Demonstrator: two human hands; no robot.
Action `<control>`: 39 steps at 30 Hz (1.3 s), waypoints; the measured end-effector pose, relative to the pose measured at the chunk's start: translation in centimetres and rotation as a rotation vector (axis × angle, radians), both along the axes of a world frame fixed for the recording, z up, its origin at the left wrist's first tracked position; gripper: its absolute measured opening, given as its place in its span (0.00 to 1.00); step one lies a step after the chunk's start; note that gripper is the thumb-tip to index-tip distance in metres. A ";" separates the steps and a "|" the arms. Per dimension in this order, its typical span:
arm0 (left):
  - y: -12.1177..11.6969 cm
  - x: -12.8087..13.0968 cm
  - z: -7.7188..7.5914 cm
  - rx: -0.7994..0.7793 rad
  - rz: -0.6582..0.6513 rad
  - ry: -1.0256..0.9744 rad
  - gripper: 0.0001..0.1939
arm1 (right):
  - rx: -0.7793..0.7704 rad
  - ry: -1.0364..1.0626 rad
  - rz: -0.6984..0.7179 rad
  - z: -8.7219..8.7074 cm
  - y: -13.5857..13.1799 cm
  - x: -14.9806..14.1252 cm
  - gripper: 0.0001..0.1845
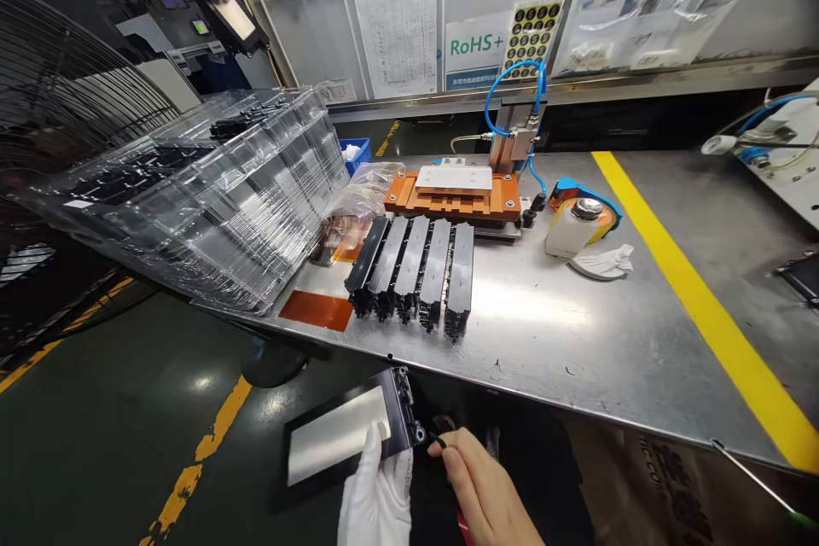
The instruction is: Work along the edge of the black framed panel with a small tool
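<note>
My left hand (376, 499), in a white glove, grips a black-framed panel (339, 435) with a silvery face, its thumb lying on the metal. The panel is tilted below the bench's front edge, and small black lugs line its right end. Bare, my right hand (477, 478) is closed in a pinch beside the panel's lower right corner. A thin dark tip shows at its fingertips, too small to name. Something red shows beneath that hand, mostly hidden. On the bench above stands a row of several black and grey parts (415, 269).
Stacked clear plastic trays (256, 205) fill the bench's left end. An orange fixture (454, 194) with a blue air hose stands behind the row. To its right are a white bottle (572, 226) and a white cloth (605, 263). Yellow tape (691, 281) crosses the metal bench.
</note>
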State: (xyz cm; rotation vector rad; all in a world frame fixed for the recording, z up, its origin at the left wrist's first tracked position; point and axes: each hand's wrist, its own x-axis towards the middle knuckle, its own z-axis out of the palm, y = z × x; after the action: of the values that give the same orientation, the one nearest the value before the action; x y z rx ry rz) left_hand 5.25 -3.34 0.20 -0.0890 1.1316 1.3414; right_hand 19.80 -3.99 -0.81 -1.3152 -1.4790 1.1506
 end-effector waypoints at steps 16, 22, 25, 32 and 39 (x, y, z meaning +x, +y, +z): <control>-1.6 0.7 -1.9 -0.057 0.088 0.002 0.08 | -0.495 0.195 0.176 1.4 -0.2 -1.1 0.36; -1.7 0.5 -1.8 0.008 0.027 0.204 0.11 | -0.404 0.107 0.238 1.6 0.1 0.1 0.32; -1.7 0.3 -1.4 0.037 0.029 0.265 0.12 | -0.166 -0.083 0.163 1.8 0.5 1.6 0.24; -1.8 0.1 -1.5 0.061 0.091 0.263 0.16 | 0.325 -0.737 0.161 2.6 2.2 2.6 0.17; -2.0 -0.5 -1.7 0.077 0.072 0.253 0.13 | 0.512 -0.955 0.160 3.3 3.6 1.9 0.19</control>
State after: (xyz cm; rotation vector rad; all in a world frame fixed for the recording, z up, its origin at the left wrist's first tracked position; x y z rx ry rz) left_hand 4.71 -5.30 -1.46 0.1002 1.2959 1.4885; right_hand 21.71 -0.37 2.46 -1.4398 -2.3784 0.1177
